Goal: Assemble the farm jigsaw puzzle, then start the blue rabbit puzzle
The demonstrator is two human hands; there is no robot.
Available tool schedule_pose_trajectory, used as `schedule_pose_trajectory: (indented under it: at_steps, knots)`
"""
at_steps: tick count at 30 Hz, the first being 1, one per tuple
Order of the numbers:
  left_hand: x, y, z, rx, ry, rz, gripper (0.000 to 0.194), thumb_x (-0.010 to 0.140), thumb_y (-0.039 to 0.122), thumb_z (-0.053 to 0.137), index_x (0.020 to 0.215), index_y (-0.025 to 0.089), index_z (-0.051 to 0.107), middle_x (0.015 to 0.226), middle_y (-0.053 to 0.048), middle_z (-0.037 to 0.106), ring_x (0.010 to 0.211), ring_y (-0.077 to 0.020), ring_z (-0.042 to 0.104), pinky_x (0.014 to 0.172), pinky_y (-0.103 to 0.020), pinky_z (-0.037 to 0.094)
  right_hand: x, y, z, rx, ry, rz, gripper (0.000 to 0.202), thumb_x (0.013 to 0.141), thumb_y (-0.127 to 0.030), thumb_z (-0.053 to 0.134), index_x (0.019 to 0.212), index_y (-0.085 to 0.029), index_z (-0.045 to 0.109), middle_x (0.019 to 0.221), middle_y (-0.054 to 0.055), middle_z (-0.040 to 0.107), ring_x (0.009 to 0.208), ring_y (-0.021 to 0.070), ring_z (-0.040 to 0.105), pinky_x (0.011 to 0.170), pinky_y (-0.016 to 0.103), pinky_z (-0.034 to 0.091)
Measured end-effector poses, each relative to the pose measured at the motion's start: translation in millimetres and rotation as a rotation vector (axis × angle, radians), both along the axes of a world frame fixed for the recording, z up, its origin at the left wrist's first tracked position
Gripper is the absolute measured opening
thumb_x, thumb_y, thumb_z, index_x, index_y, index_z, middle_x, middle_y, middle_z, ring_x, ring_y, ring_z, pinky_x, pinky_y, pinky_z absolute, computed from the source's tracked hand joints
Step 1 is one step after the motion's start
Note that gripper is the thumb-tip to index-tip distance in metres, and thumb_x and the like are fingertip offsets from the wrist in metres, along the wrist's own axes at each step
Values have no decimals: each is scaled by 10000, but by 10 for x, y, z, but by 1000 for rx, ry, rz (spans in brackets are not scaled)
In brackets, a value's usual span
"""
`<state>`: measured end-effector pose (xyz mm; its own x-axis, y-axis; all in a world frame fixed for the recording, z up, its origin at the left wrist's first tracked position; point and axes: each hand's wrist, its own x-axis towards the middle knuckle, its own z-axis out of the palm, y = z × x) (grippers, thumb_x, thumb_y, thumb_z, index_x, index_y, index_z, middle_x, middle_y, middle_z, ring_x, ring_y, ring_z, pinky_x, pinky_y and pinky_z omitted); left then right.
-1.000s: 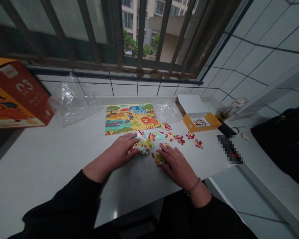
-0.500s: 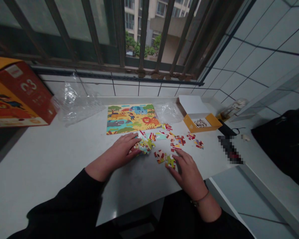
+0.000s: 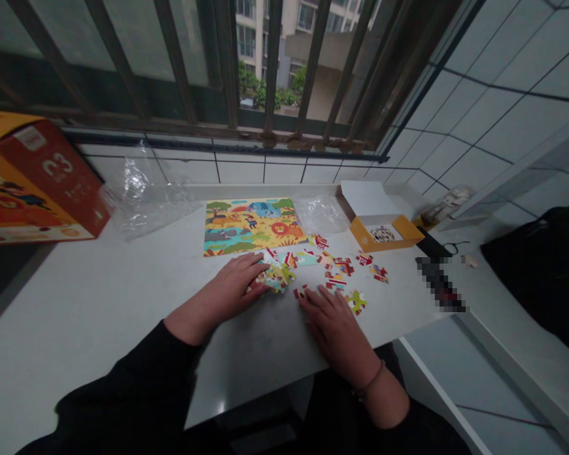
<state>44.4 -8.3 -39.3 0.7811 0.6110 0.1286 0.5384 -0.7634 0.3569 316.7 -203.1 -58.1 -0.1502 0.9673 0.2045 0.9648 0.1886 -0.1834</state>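
My left hand [image 3: 239, 278] is curled around the left side of a heap of jigsaw puzzle pieces [image 3: 281, 275] on the white counter, fingers on top and thumb at the near side. My right hand [image 3: 332, 322] lies palm down with its fingers stretched over a red-and-brown puzzle piece [image 3: 301, 292], mostly covering it. Just right of those fingers lies a green puzzle piece [image 3: 356, 302]. Beyond, loose pieces with red and orange prints [image 3: 344, 265] are scattered, and a pale blue piece [image 3: 306, 258] lies near the heap.
A finished-looking animal picture board [image 3: 251, 227] lies at the back. Beside it are a crumpled clear plastic bag [image 3: 321, 215] and an open yellow box [image 3: 384, 237]. Another plastic bag [image 3: 142, 196] and a large orange box [image 3: 42, 177] stand left. A blurred-out dark object [image 3: 440, 284] lies right.
My right hand has moved left, from the green piece to the red-and-brown one. The green piece now lies farther right. My left hand stays at the heap.
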Motion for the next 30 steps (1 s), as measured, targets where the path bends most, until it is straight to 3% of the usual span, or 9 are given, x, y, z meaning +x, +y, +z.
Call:
schedule_pose_trajectory:
  at_steps: [5, 7, 11, 14, 18, 24, 27, 30]
  knots:
    - [1, 9, -22, 11, 22, -1, 523, 1095, 441, 631, 1546, 179, 658, 1742, -197, 516, 1626, -391, 471, 1342, -596, 384, 30, 114, 7, -46, -39, -364, 554, 1145, -345, 509, 1695, -279, 534, 1743, 143, 534, 1595, 440, 494, 1238, 799, 389]
    - [12, 2, -40, 25, 40, -11, 511, 1091, 407, 635, 1550, 185, 657, 1744, -194, 514, 1633, -398, 461, 1348, -611, 370, 29, 180, -17, -17, -38, -422, 573, 1141, -350, 508, 1700, -224, 521, 1770, 174, 487, 1627, 463, 444, 1241, 814, 372]
    - [65, -126, -66, 88, 97, 17, 528, 1101, 306, 566, 1622, 223, 597, 1804, -161, 438, 1671, -421, 395, 1333, -706, 346, -177, 330, -26, 5, -8, -157, 651, 1126, -343, 541, 1743, -166, 430, 1849, 164, 342, 1716, 401, 307, 1342, 707, 316]
    - [95, -336, -80, 138, 159, 37, 600, 1091, 232, 508, 1691, 227, 513, 1847, -133, 363, 1721, -422, 286, 1325, -756, 327, -339, 401, 10, -86, 7, 7, 687, 1132, -401, 548, 1763, -183, 385, 1845, 141, 353, 1714, 378, 322, 1350, 709, 309]
    - [20, -684, -124, 141, 245, 65, 713, 1059, 224, 515, 1762, 207, 392, 1873, -124, 294, 1740, -400, 243, 1323, -756, 335, -361, 353, 43, -107, 24, -114, 635, 1143, -447, 523, 1726, -202, 461, 1801, 147, 442, 1658, 398, 425, 1326, 726, 332]
    - [-342, -1067, -224, 167, 265, 176, 731, 1102, 369, 533, 1797, 278, 327, 1898, -102, 176, 1729, -408, 277, 1305, -749, 363, -311, 181, -10, -33, -2, -387, 586, 1150, -475, 482, 1604, -126, 606, 1716, 213, 548, 1606, 450, 474, 1310, 758, 312]
    - [-541, -1129, -234, 167, 260, 251, 733, 1118, 399, 514, 1808, 281, 300, 1889, -101, 219, 1716, -409, 311, 1319, -736, 347, -334, 209, -36, 7, 7, -349, 637, 1144, -488, 490, 1644, -97, 552, 1782, 225, 450, 1668, 457, 377, 1326, 748, 291]
    - [-687, -1117, -198, 159, 283, 346, 683, 1143, 434, 452, 1796, 264, 346, 1864, -119, 299, 1704, -414, 338, 1321, -743, 330, -385, 306, -20, 10, 28, -162, 682, 1141, -492, 501, 1712, -122, 463, 1834, 190, 367, 1717, 425, 288, 1355, 715, 269]
